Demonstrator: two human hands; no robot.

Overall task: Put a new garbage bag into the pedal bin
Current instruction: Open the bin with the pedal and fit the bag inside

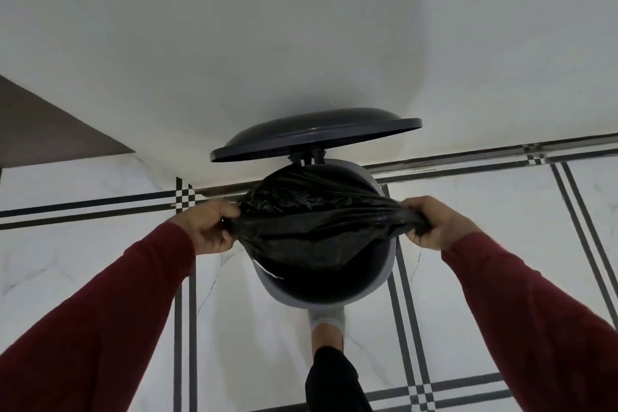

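Over open pedal bin (378,281), black crinkled garbage bag (321,227) stretched taut.

Crinkled glossy plastic bag (317,221); polished marble-look floor (468,244)

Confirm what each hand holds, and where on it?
Both grip the black garbage bag by its bunched mouth edge: left hand at its left end, right hand at its right.

A home: marble floor tiles (100,261), white wall (301,27)
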